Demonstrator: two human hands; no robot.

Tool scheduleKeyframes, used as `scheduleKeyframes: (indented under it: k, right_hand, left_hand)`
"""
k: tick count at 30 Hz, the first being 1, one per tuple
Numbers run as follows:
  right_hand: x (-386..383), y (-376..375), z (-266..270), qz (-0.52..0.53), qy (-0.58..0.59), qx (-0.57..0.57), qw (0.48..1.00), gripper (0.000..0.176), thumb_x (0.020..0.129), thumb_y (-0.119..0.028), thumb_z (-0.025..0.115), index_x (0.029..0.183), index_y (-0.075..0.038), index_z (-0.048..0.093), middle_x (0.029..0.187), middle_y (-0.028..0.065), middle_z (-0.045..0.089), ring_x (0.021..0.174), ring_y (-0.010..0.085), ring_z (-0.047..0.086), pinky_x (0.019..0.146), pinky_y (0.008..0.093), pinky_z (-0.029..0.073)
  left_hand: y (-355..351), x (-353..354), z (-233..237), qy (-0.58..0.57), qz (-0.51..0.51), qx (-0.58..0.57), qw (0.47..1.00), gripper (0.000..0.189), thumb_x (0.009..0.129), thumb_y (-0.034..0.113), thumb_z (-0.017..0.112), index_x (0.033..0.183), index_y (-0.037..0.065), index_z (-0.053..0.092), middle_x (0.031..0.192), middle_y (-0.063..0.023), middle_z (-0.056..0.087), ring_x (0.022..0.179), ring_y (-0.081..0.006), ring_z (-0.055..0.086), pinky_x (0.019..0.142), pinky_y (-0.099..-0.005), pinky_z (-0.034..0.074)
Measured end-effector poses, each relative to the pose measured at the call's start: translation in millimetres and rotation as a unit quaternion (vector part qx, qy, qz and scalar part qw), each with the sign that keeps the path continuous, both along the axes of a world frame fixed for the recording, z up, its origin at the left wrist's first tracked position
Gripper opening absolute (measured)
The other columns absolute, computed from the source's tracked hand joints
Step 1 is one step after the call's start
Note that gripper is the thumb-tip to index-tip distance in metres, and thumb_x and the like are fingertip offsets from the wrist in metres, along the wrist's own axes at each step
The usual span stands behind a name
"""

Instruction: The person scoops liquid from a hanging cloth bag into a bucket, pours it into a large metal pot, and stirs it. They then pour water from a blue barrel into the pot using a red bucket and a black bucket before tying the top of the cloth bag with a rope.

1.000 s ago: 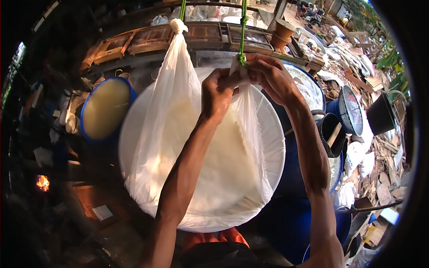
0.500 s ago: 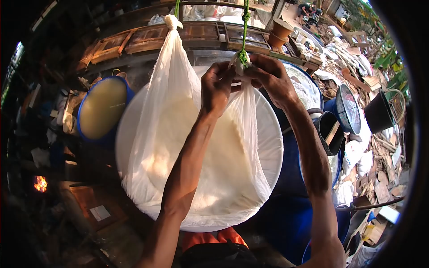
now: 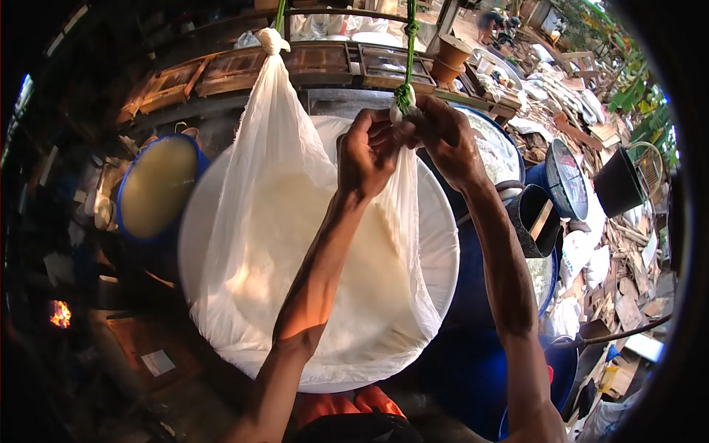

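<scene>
A large white cloth (image 3: 251,166) hangs like a sling over a round white tub (image 3: 443,255), and a pale, cream-coloured mass (image 3: 299,210) lies in it. Its left corner ends in a knot (image 3: 272,41) below a green cord. At the right corner, a knotted green rope (image 3: 404,94) meets the bunched cloth. My left hand (image 3: 367,156) is closed on this cloth just beneath the rope. Beside it, my right hand (image 3: 452,140) pinches the same corner close to the rope knot. The fingers partly cover the tied part.
A blue barrel of cloudy liquid (image 3: 159,188) stands at left, with a small fire (image 3: 60,314) below it. To the right are a blue barrel with whitish contents (image 3: 493,148), a black bucket (image 3: 533,220) and scattered wood scraps. A wooden rack (image 3: 317,63) runs behind the tub.
The left fingers have curled more tightly around the cloth below the rope, and the right hand has shifted slightly at the knot. The whole view has moved a little.
</scene>
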State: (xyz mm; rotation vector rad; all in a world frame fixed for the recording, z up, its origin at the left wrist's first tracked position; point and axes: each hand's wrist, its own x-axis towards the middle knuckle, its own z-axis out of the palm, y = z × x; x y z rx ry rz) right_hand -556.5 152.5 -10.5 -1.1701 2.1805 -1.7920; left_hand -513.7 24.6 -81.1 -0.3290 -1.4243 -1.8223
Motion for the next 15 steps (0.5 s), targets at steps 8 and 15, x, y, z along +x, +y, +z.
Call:
scheduleKeyframes:
  k: [8, 15]
  right_hand:
    - [2.4, 19.6, 7.7, -0.028, 0.13, 0.04, 0.99, 0.035, 0.092, -0.012, 0.068, 0.123, 0.001, 0.062, 0.13, 0.0116, 0.056, 0.116, 0.0216, 0.058, 0.099, 0.0335, 0.049]
    - [18.7, 16.9, -77.0, -0.015, -0.238, -0.204, 0.95, 0.06, 0.091, -0.015, 0.065, 0.145, -0.002, 0.044, 0.139, 0.0126, 0.054, 0.128, 0.0226, 0.049, 0.109, 0.038, 0.037]
  left_hand:
    - [19.3, -1.7, -6.5, -0.074, 0.132, 0.052, 0.987, 0.02, 0.1, 0.018, 0.06, 0.091, 0.0, 0.056, 0.072, -0.0061, 0.067, 0.064, -0.0103, 0.065, 0.06, -0.0277, 0.053]
    - [13.3, 15.6, -5.2, -0.091, 0.102, 0.144, 0.98, 0.025, 0.101, 0.023, 0.059, 0.094, -0.001, 0.055, 0.079, -0.0056, 0.067, 0.067, -0.0108, 0.067, 0.061, -0.0262, 0.056]
